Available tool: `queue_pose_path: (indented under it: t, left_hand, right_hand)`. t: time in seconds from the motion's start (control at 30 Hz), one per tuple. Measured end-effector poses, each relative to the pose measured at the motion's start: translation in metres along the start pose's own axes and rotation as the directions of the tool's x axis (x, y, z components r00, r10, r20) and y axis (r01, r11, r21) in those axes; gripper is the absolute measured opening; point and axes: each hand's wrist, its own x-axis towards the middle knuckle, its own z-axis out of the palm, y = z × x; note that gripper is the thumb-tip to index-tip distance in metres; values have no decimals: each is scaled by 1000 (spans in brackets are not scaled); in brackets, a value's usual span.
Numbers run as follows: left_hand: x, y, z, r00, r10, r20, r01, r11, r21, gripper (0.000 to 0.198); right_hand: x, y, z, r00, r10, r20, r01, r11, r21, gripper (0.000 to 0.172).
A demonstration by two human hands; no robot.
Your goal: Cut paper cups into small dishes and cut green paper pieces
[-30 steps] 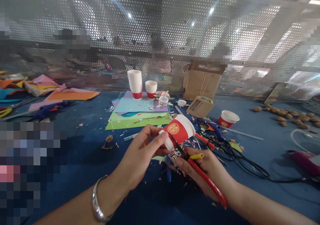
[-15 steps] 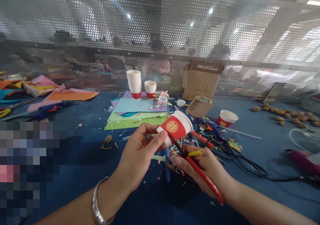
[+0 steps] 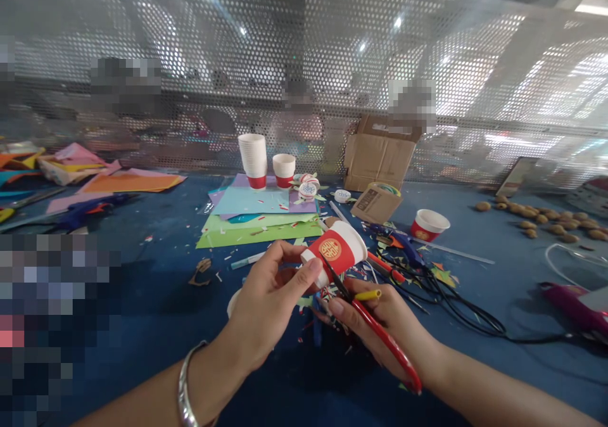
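Observation:
Tilted on its side, a red and white paper cup (image 3: 342,244) with a gold emblem is pinched by its base in my left hand (image 3: 270,300), thumb in front. My right hand (image 3: 384,316) grips red-handled scissors (image 3: 387,338); their dark blade lies against the cup's red side. Whether the blade has gone into the paper I cannot tell. A short yellow tube-like piece (image 3: 368,295) sticks out by my right fingers. Under the hands, paper scraps and a blue stick-like thing (image 3: 317,322) are partly hidden.
Behind stand a stack of paper cups (image 3: 253,161), a shorter stack (image 3: 284,170) and coloured paper sheets (image 3: 256,230). Rightward are a cardboard box (image 3: 377,154), another cup (image 3: 429,225), a blue glue gun (image 3: 406,249) with black cable, walnut-like brown pieces (image 3: 546,215) and a purple tool (image 3: 572,306).
The cup and scissors sit slightly lower, and the cup is turned a little. A white rounded edge now shows behind my left hand. Both hands keep their hold.

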Motion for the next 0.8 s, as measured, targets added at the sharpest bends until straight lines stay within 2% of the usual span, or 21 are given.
queue_pose_path:
  t: [0.23,0.53,0.8]
  left_hand:
    - [0,0,0,1000,-6,-5,6,1000,-24,39]
    - [-2,9,0,996,75,-54,-72,995,66,43]
    - [-2,16,-1,985,148,-86,-145,988,48,42]
  right_hand:
    - [0,-2,3,999,23,-35,-24,999,-30,43]
    - [-1,0,3,999,8,-41,-10,1000,-26,39]
    - [1,1,2,1000,-24,-19,23,998,-66,37]
